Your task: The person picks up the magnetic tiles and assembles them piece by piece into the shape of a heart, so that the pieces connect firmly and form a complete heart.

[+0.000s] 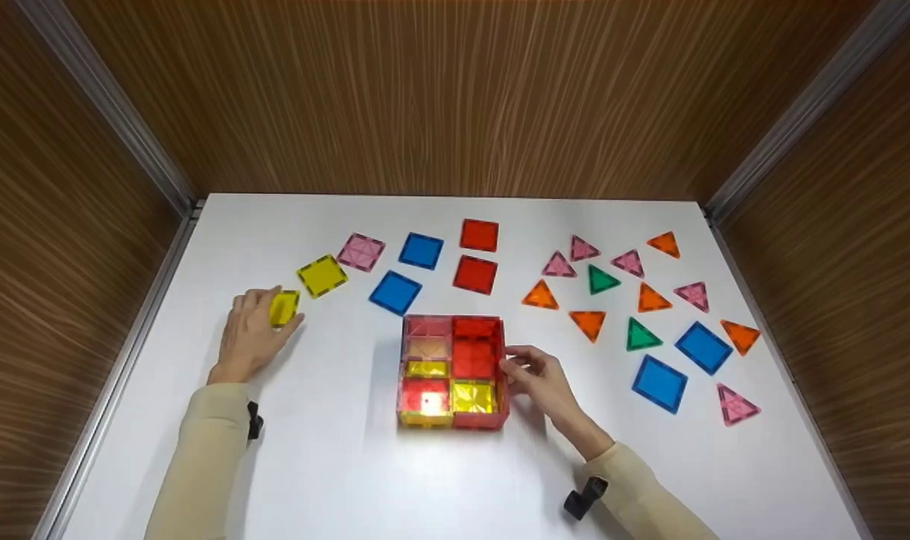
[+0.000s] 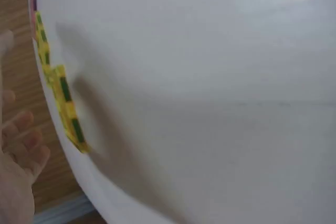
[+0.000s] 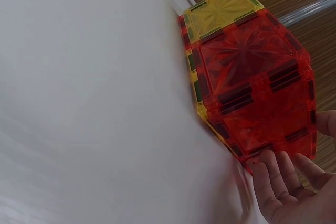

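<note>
A box built of translucent magnetic tiles (image 1: 428,330), red, yellow and pink, stands on the table with its top showing several compartments. My right hand (image 1: 541,379) holds its red right-hand wall (image 3: 247,61), fingers against the outer face and thumb at the rim. At the left, my left hand (image 1: 250,334) reaches over a yellow square tile (image 1: 283,308), which lies on the table and is partly covered in the head view. The left wrist view shows the fingers (image 2: 23,140) loosely spread, apart from that tile. Another yellow square (image 1: 322,276) lies just beyond it.
A pink square (image 1: 361,252), blue squares (image 1: 421,250) and red squares (image 1: 479,235) lie flat behind the box. Several triangles, orange (image 1: 588,325), green (image 1: 603,280) and pink (image 1: 737,405), spread over the right side with two blue squares (image 1: 660,384). Wood-grain walls (image 1: 455,97) surround the white table.
</note>
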Action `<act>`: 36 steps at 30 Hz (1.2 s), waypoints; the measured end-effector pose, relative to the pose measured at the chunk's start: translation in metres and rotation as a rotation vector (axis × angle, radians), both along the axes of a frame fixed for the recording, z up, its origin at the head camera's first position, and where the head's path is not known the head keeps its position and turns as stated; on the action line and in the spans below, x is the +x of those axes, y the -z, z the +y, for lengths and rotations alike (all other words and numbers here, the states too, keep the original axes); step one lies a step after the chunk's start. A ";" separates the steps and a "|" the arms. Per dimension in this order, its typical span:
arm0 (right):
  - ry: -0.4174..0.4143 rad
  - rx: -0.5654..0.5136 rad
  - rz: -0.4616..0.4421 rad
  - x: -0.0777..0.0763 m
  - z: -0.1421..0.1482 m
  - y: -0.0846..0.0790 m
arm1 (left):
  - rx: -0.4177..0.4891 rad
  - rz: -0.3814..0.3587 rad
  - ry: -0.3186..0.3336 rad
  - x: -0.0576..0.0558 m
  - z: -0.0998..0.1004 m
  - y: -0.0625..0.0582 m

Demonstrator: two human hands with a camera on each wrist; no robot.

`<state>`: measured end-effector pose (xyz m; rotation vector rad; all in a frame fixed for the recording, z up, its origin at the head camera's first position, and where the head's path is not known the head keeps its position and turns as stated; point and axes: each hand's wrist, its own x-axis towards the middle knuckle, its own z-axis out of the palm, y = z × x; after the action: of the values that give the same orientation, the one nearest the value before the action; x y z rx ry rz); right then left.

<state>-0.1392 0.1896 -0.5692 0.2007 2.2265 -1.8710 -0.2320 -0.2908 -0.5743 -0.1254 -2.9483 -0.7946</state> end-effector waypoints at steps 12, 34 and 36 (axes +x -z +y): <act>-0.022 0.028 -0.001 -0.001 0.001 0.001 | -0.015 -0.105 -0.136 -0.001 -0.013 0.013; -0.013 -0.004 0.009 0.001 0.001 0.000 | 0.144 -0.125 -0.144 0.002 0.009 0.000; -0.013 -0.007 0.009 0.001 0.000 0.001 | 0.171 -0.110 -0.121 0.003 0.015 -0.005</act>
<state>-0.1378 0.1900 -0.5701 0.1770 2.2211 -1.8762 -0.2290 -0.2761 -0.5691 0.1096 -2.9357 -1.0621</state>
